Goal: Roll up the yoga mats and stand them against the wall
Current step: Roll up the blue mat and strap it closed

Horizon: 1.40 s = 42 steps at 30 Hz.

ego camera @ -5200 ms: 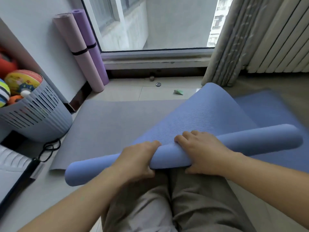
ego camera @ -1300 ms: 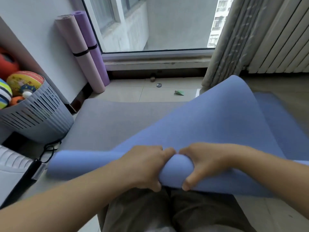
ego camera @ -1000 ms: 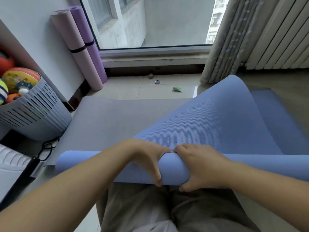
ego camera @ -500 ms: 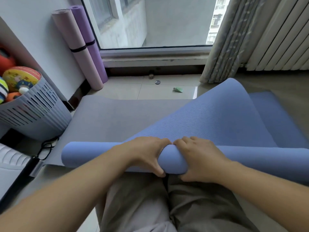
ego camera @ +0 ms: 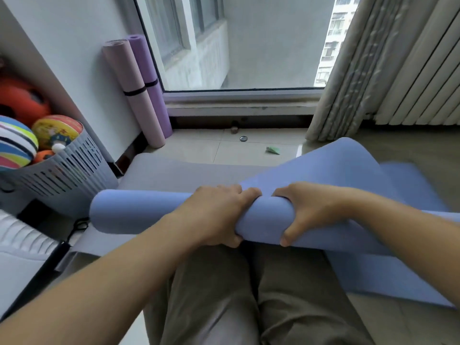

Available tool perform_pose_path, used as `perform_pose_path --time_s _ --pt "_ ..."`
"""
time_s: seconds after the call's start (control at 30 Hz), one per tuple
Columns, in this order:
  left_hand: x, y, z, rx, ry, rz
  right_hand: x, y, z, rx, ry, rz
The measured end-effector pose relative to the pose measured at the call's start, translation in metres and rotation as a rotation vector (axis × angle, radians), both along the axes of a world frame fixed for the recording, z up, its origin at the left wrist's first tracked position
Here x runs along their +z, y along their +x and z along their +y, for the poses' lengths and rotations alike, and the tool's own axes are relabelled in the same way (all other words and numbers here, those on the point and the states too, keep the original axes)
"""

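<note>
On my feed the left hand (ego camera: 216, 215) and the right hand (ego camera: 313, 207) sit side by side on the blue mat (ego camera: 139, 211), both wrapped round its rolled part. The fingers (ego camera: 231, 192) of each curl over the top, pressed close together, and each thumb hooks round the near side. A short bare stretch of roll shows between the two hands. Left of the left fingers the roll sticks out free, its end over the grey mat (ego camera: 179, 174), which lies flat on the floor beyond the fingers. Beyond the right fingers the unrolled sheet of the blue mat rises in a hump, then drops to the floor on the right. Far beyond the left fingers a pink rolled mat (ego camera: 134, 93) and a purple rolled mat (ego camera: 149, 80) stand touching, leaning on the wall (ego camera: 74, 46), each with a dark band round it. Left of the roll's free end stands a slotted basket (ego camera: 67, 180) holding balls.
</note>
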<state>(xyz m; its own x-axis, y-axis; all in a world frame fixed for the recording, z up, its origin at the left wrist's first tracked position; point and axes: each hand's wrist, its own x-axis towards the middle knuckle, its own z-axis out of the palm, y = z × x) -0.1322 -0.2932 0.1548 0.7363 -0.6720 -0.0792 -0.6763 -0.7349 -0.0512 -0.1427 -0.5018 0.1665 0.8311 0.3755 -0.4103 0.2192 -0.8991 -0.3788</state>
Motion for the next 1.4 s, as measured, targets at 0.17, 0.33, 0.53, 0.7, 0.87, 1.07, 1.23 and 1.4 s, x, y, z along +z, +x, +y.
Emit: perform_pose_path --time_s 0.17,0.33,0.53,0.7,0.87,1.07,1.23,1.4 --pt "-0.043 -0.032 0.011 -0.017 -0.038 0.479 -0.040 -0.036 0.013 0.047 -0.026 0.325" --pt "-0.041 -0.012 0.006 -0.003 0.020 0.667 -0.051 -0.075 0.021 0.152 -0.233 -0.217" --pt "-0.048 -0.013 -0.004 0.006 0.064 0.446 -0.051 -0.047 0.014 0.028 -0.134 -0.047" --pt "-0.062 -0.022 -0.010 -0.023 0.011 0.232 -0.046 -0.038 0.014 0.009 -0.154 0.029" --pt "-0.056 -0.005 -0.006 0.026 -0.061 0.400 -0.068 -0.063 0.024 0.047 -0.293 -0.387" --pt "-0.072 -0.018 -0.002 0.035 -0.064 0.026 -0.059 -0.022 0.013 0.015 -0.202 -0.183" --pt "-0.037 0.001 -0.003 0.016 -0.117 -0.011 -0.038 -0.012 0.005 -0.069 -0.039 -0.155" --pt "0.009 -0.002 -0.003 0.000 -0.043 0.022 0.004 -0.002 -0.002 -0.029 0.054 -0.007"
